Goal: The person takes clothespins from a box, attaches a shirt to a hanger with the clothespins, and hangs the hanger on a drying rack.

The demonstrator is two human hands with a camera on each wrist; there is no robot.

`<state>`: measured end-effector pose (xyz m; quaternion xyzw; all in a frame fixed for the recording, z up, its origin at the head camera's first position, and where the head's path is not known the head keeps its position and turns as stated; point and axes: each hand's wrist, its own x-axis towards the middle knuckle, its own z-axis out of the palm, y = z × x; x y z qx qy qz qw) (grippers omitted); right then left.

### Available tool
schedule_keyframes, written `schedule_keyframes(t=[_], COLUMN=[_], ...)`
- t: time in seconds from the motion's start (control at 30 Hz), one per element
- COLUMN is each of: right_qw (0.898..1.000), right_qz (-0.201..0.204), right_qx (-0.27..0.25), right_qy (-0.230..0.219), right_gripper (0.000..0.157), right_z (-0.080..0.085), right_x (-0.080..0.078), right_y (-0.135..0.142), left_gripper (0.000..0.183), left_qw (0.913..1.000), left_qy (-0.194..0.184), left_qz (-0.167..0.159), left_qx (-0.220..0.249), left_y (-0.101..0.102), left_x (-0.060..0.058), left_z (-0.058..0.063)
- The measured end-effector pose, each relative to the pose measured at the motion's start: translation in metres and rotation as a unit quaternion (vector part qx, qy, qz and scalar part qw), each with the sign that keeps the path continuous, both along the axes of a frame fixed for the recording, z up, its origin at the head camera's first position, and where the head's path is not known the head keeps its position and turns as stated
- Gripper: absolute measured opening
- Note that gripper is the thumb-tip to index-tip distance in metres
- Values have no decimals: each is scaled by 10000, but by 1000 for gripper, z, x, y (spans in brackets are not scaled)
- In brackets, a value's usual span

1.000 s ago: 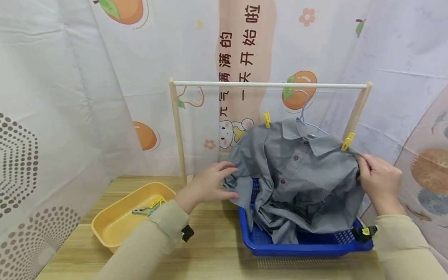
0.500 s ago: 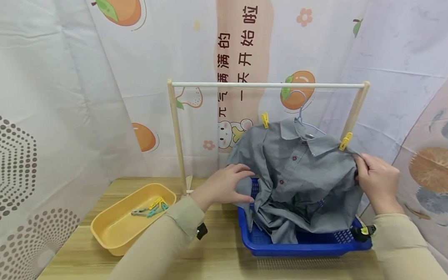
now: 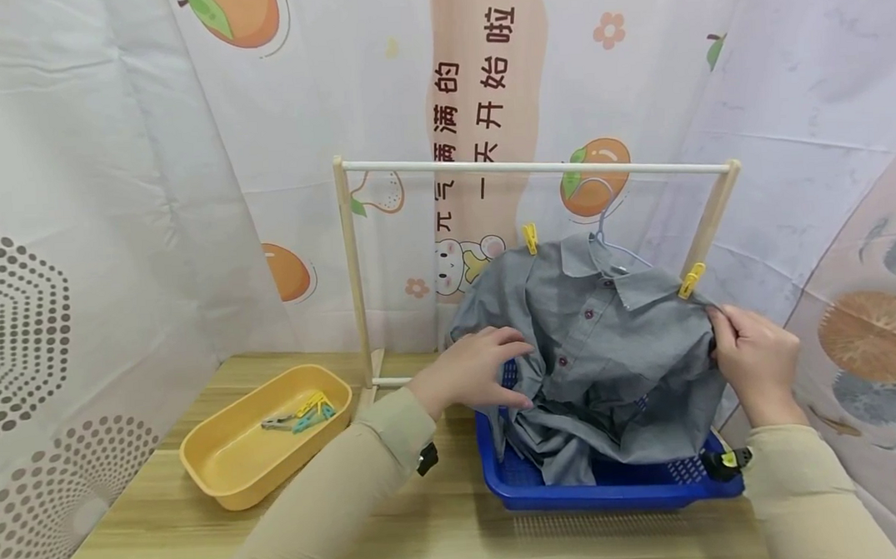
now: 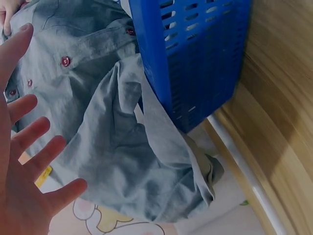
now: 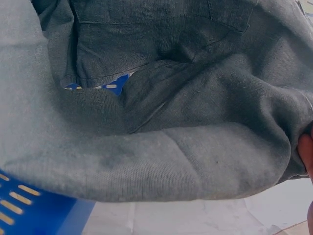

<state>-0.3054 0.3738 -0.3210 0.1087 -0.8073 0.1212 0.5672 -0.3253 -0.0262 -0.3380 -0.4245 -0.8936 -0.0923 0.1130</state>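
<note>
A grey button-up shirt (image 3: 615, 330) is on a light-coloured hanger (image 3: 603, 223), its lower part bunched in a blue basket (image 3: 593, 498). Two yellow clothespins (image 3: 530, 239) are clipped at its shoulders. My right hand (image 3: 761, 364) pinches the shirt near the shoulder on the right; in the right wrist view only a bit of a finger (image 5: 306, 152) shows at the edge. In front of the sleeve on the left, my left hand (image 3: 476, 370) is spread, with its fingers (image 4: 46, 159) apart and nothing held. Whether it touches the cloth I cannot tell.
A rack with a white rod (image 3: 488, 166) and wooden posts (image 3: 353, 267) stands behind the basket. At left, a yellow tray (image 3: 223, 464) holds several clothespins (image 3: 311, 410) on the wooden table (image 3: 399, 540). Printed curtains surround the back and sides.
My left hand has moved right, from beside the sleeve to in front of the shirt's left side, fingers still spread. My right hand keeps its grip, and the shirt has barely moved.
</note>
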Motion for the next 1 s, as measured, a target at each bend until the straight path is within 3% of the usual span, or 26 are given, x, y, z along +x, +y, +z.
schedule_keyframes(t=[0.13,0.3,0.57,0.83,1.0], right_qw=[10000,10000,10000,10000,10000], right_qz=[10,-15,-42,-7,-12], right_qx=[-7,-10,-31,-43,5], right_qy=[-11,-60,-72,-23,-18], right_gripper=[35,34,38,41,42], right_z=[0,0,-1,-3,-2], right_x=[1,1,-2,-7,-4], right_y=[-1,-1,1,5,3], left_gripper=[82,85,87,87,84], left_qw=[10000,9978,9841,9721,9689], left_qy=[-34,-338,-768,-1038,-1271], left_qz=[32,321,816,1044,1100], left_qx=[-59,-470,-1378,-1824,-1817], left_y=[10,22,39,62,77], left_x=[-1,-1,4,4,9], left_z=[-1,-4,1,-4,-7])
